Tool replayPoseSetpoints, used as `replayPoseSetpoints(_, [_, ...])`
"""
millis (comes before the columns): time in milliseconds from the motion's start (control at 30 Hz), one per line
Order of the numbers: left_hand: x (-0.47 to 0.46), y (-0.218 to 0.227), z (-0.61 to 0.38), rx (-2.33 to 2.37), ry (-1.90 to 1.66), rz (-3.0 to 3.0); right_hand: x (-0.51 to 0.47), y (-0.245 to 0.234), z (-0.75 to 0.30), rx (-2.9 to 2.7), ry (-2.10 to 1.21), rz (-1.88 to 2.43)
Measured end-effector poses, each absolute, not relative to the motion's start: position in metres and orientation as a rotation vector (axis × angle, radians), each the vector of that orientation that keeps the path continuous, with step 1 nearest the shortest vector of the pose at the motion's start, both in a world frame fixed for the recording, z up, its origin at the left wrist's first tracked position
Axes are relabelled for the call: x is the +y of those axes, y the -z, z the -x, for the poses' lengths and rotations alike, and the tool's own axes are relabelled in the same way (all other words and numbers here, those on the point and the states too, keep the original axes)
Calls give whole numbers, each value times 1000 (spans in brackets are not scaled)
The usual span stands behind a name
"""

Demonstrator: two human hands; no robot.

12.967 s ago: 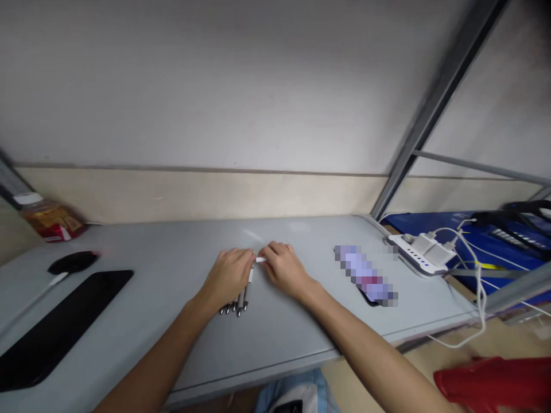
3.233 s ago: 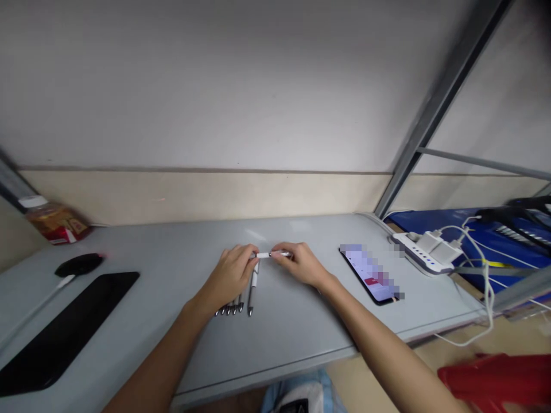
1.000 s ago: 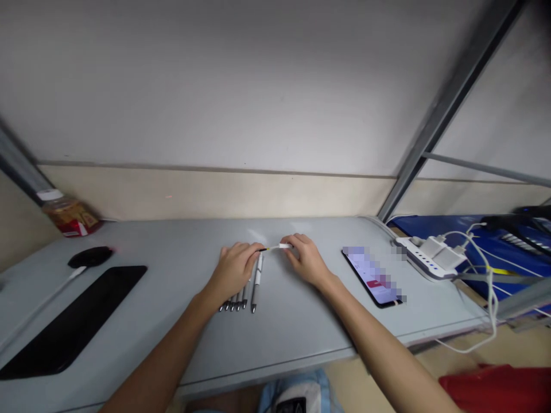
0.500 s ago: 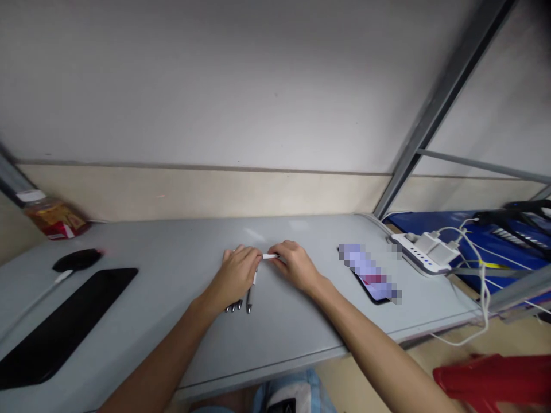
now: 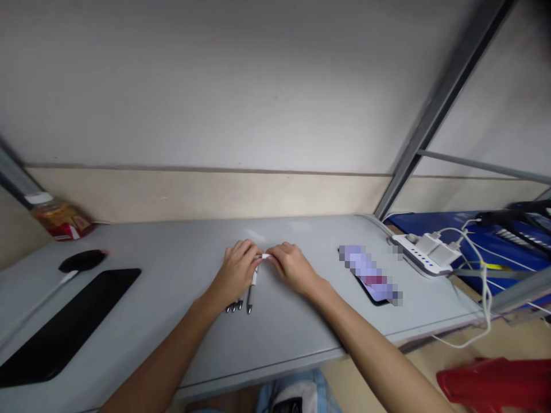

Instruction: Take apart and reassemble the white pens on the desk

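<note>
Between my two hands is a thin white pen [image 5: 265, 256], lying crosswise with only a short stretch of it showing. My left hand [image 5: 238, 268] is closed on its left end, and the fingers of my right hand [image 5: 293, 266] pinch its right end. Beneath my left hand several pens [image 5: 233, 307] lie side by side with their silver tips toward me; the hand hides most of them. One white and grey pen [image 5: 250, 296] lies a little apart, just right of the others.
A phone [image 5: 370, 276] lies to the right, before a white power strip [image 5: 424, 255] with plugs and cables. On the left are a long black flat object [image 5: 73, 327], a round black charger [image 5: 81, 261] with a white cable, and a tipped drink bottle [image 5: 62, 219] against the wall.
My right hand has come slightly closer to my left, so less of the white pen shows between them. The view has shifted slightly.
</note>
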State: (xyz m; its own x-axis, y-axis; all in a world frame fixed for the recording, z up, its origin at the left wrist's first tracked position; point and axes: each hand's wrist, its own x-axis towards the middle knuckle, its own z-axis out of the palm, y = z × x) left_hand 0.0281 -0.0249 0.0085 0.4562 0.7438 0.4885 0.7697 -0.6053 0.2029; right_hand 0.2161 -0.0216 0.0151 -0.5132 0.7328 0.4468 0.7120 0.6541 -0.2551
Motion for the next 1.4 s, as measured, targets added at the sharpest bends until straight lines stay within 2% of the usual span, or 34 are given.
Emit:
replayPoseSetpoints(200, [-23, -6, -26, -1462, 788, 2654, -23, -15, -215, -2360, 42, 1220])
replayPoseSetpoints(433, [-27, -11, -27, -1454, 882, 2658, -24, -14, -216, -2368, -57, 1169])
replayPoseSetpoints(600, [-26, -9, -27, -1437, 732, 2664, -21, -12, -218, -2351, -83, 1132])
replayPoseSetpoints(833, [-27, -12, -28, -1431, 802, 2636, -23, -14, -215, -2383, -1, 1203])
replayPoseSetpoints(1033, [-25, -7, -27, -1434, 692, 2626, -27, -16, -213, -2391, 45, 1248])
replayPoseSetpoints(1233, [-29, -13, -27, -1397, 780, 2600, -27, -13, -214, -2440, 6, 1226])
replayPoseSetpoints(1400, [-28, -12, -27, -1385, 625, 2664, -28, -14, -213, -2436, 71, 1246])
